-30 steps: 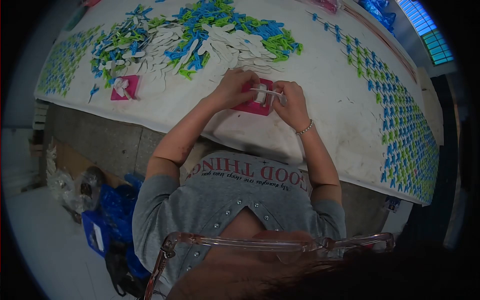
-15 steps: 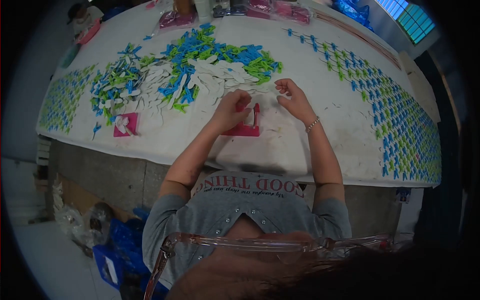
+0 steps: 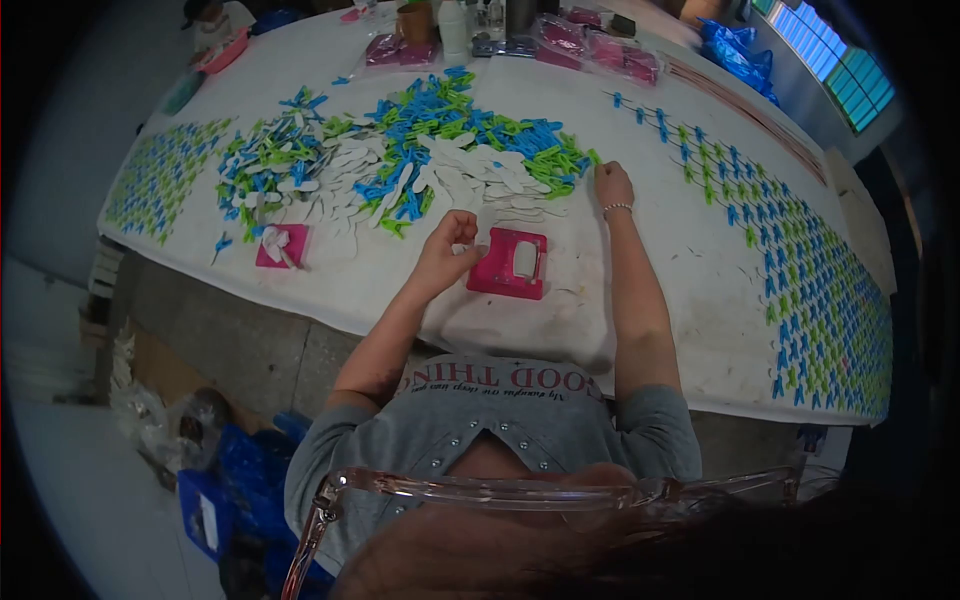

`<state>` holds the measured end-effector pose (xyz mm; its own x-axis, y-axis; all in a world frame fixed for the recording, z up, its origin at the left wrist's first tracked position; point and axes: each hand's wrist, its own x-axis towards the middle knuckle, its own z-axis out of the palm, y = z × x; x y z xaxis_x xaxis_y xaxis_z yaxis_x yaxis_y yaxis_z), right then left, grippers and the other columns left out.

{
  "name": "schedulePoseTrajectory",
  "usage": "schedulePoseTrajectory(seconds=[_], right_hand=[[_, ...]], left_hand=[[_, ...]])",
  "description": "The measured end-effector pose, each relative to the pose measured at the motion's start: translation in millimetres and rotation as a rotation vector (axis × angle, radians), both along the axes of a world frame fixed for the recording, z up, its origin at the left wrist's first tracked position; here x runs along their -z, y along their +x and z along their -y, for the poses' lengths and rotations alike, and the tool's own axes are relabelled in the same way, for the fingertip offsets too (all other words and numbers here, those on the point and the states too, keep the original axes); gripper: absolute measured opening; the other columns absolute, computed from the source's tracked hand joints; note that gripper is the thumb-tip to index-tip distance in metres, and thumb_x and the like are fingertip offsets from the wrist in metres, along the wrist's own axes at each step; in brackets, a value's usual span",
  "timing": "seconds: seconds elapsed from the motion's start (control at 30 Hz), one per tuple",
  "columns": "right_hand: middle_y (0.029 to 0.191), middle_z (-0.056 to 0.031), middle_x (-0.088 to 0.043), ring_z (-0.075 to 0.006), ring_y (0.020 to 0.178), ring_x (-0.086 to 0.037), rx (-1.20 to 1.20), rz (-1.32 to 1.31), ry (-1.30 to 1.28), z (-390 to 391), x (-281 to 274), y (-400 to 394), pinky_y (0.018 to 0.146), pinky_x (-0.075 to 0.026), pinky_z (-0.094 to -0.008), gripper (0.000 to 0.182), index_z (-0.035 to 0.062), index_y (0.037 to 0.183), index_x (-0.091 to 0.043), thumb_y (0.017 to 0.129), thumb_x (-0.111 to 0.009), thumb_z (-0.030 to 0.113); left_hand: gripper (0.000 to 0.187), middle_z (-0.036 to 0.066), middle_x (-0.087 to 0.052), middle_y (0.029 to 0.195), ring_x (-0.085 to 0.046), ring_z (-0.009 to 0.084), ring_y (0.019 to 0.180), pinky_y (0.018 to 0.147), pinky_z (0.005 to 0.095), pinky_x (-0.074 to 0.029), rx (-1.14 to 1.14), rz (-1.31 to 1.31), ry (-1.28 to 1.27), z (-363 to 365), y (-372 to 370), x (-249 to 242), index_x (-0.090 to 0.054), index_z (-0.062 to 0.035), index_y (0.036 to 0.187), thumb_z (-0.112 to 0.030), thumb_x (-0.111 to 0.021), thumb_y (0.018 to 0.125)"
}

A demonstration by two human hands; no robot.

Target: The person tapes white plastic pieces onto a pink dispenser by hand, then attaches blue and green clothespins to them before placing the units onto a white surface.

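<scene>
My left hand [image 3: 450,252] is closed, its fingers curled beside the left edge of a pink holder [image 3: 507,288]; what it grips, if anything, is too small to tell. A white piece [image 3: 525,259] lies in the holder's frame. My right hand [image 3: 613,186] is farther forward, its fingers pinched on a green clip at the right end of a heap of blue and green clips [image 3: 475,120]. Flat white pieces [image 3: 462,175] are piled between my left hand and those clips.
Rows of joined clips [image 3: 815,285] cover the right side of the table, with more rows [image 3: 165,180] at the far left. A small pink square [image 3: 294,250] holds something white. Bagged pink items [image 3: 600,52] and bottles stand at the back. Another person [image 3: 222,22] is at the far left.
My right hand has moved forward to the clips and closed. My left hand has come down and away from the holder's middle. The holder's raised pink part now lies flat. The view has shifted.
</scene>
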<state>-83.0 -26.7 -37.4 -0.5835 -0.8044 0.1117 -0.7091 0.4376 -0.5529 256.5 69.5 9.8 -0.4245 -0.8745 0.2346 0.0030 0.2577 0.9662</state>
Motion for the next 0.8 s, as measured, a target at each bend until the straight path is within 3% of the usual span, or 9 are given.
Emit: schedulePoseTrajectory(seconds=[0.07, 0.1, 0.17, 0.2, 0.27, 0.37, 0.8], right_hand=[[0.094, -0.0129, -0.068, -0.0272, 0.082, -0.066, -0.16, 0.037, -0.188, -11, 5, -11, 0.072, -0.049, -0.0361, 0.027, 0.0075, 0.096, -0.065, 0.088, -0.055, 0.032], [0.094, -0.0129, -0.068, -0.0272, 0.082, -0.066, -0.173, 0.034, -0.183, -23, 0, -8, 0.072, -0.049, -0.0361, 0.027, 0.0075, 0.096, -0.065, 0.088, -0.055, 0.032], [0.084, -0.0083, -0.067, -0.0177, 0.07, -0.061, -0.264, 0.226, -0.253, -60, -32, 5, 0.066, -0.049, -0.0283, 0.019, 0.0039, 0.093, -0.062, 0.087, -0.062, 0.022], [0.084, -0.0083, -0.067, -0.0177, 0.07, -0.061, -0.274, 0.226, -0.249, -74, -40, 13, 0.066, -0.049, -0.0283, 0.019, 0.0039, 0.093, -0.062, 0.087, -0.062, 0.022], [0.081, -0.0024, -0.063, -0.0111, 0.073, -0.056, -0.382, 0.533, -0.477, -98, -54, 34, 0.072, -0.047, -0.0263, 0.017, 0.0035, 0.092, -0.06, 0.084, -0.068, 0.016], [0.088, -0.0001, -0.062, -0.0102, 0.083, -0.056, -0.545, 0.584, -0.656, -131, -79, 71, 0.079, -0.046, -0.0262, 0.019, 0.0037, 0.094, -0.058, 0.081, -0.071, 0.01], [0.092, -0.0026, -0.061, -0.0126, 0.088, -0.056, -0.753, 0.532, -0.575, -161, -98, 109, 0.084, -0.045, -0.0281, 0.022, 0.0055, 0.094, -0.057, 0.078, -0.073, 0.005]], left_hand=[[0.038, -0.002, -0.046, 0.089, -0.046, 0.0085, 0.083, 0.078, 0.022, -0.04, -0.008, -0.034, 0.087, 0, 2, -3, -0.047, -0.0062, 0.107, 0.001, -0.066, 0.075], [0.038, -0.002, -0.046, 0.089, -0.047, 0.0084, 0.083, 0.076, 0.0217, -0.041, 0.007, -0.061, 0.167, 1, 3, -5, -0.047, -0.0065, 0.108, 0.003, -0.065, 0.076], [0.038, -0.002, -0.046, 0.089, -0.047, 0.0083, 0.082, 0.074, 0.0217, -0.041, 0.026, -0.101, 0.231, 4, 3, -12, -0.047, -0.0069, 0.108, 0.004, -0.064, 0.076], [0.038, -0.002, -0.045, 0.089, -0.048, 0.0081, 0.081, 0.072, 0.0217, -0.042, 0.058, -0.137, 0.293, 5, 2, -16, -0.047, -0.0073, 0.108, 0.006, -0.062, 0.076], [0.04, -0.003, -0.045, 0.088, -0.046, 0.0078, 0.079, 0.072, 0.0225, -0.041, 0.071, -0.196, 0.327, 10, -3, -20, -0.047, -0.0072, 0.109, 0.004, -0.064, 0.075], [0.042, -0.003, -0.045, 0.087, -0.043, 0.0072, 0.077, 0.071, 0.0229, -0.039, 0.124, -0.285, 0.354, 15, -13, -30, -0.047, -0.0071, 0.11, 0.003, -0.067, 0.074], [0.041, -0.001, -0.048, 0.091, -0.046, 0.0098, 0.086, 0.082, 0.0237, -0.04, 0.167, -0.086, 0.067, 12, -17, -37, -0.048, -0.0054, 0.11, -0.001, -0.068, 0.074]])
